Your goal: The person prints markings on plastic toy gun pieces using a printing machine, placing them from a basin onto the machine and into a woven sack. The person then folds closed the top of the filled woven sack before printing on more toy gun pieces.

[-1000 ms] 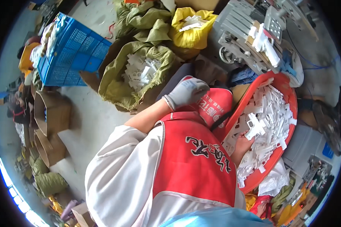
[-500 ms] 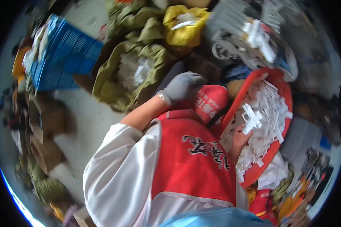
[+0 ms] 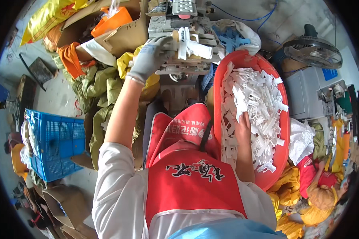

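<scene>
My left hand [image 3: 149, 59], in a grey glove, reaches forward to the near left edge of a metal machine [image 3: 175, 67]. Its fingers look loosely extended beside the machine's fixture, partly blurred, with no object visible in them. A white pistol-shaped plastic part [image 3: 195, 48] lies on the machine just right of those fingers. My bare right hand [image 3: 243, 126] is over a red tub [image 3: 284, 153], closed on a white plastic piece [image 3: 240, 101] that points away from me. Many similar white plastic parts [image 3: 259, 91] are heaped in the tub around it.
Blue pistol-shaped parts [image 3: 232, 40] sit in a white sack beyond the tub. A black fan [image 3: 313, 51] stands at the far right. To the left are a blue crate [image 3: 58, 143], green sacks [image 3: 97, 87] and a cardboard box [image 3: 123, 34]. Another person [image 3: 319, 195] is at the lower right.
The view has swung round to face the machine. My left hand has gone from above my lap forward to the machine. My right hand stays at the tub, holding a white piece in both frames.
</scene>
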{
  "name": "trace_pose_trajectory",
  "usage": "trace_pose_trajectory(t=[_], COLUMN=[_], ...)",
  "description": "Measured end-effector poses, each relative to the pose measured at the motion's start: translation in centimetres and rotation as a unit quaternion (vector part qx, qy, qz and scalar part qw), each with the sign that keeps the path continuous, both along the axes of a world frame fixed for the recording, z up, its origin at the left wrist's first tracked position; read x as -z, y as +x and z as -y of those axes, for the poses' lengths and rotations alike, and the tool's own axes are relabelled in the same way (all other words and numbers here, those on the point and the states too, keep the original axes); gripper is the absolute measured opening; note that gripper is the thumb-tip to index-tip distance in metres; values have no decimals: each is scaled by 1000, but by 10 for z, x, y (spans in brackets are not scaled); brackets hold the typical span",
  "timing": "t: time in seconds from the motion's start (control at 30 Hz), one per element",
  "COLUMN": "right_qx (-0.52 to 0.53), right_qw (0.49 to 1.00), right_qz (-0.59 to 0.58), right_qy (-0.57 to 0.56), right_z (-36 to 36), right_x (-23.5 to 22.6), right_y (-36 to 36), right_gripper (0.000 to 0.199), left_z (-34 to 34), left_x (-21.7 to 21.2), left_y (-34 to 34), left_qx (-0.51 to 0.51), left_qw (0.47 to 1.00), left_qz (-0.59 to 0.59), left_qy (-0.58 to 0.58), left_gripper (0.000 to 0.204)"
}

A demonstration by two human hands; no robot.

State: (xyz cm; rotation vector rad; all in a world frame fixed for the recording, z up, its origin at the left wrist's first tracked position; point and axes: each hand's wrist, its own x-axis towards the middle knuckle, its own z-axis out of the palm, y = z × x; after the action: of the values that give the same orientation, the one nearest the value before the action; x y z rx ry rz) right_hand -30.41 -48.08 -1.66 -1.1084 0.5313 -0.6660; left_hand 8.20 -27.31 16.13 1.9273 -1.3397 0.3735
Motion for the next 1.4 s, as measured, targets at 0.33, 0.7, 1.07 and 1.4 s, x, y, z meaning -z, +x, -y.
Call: trace_pose_trajectory(t=[0.33, 0.7, 1.07, 1.4], right_qx=[-24, -81, -84, 52], right_qw=[963, 629, 741, 778], right_qz=[44, -90, -61, -484], right_qy=[-265, -768, -664, -397], right_z=[23, 12, 9, 71], right_x=[-118, -186, -128, 70], right_y=[127, 237, 145, -61], right_gripper=[44, 48, 36, 32], left_z=[-16, -196, -306, -348], left_x=[4, 105, 194, 234], left_y=[6, -58, -141, -143], left_qx=[-52, -278, -458, -500], left_qw=[986, 925, 827, 789], left_qz=[-78, -214, -319, -333], left_qy=[-138, -148, -64, 128], left_gripper=[28, 21, 27, 30])
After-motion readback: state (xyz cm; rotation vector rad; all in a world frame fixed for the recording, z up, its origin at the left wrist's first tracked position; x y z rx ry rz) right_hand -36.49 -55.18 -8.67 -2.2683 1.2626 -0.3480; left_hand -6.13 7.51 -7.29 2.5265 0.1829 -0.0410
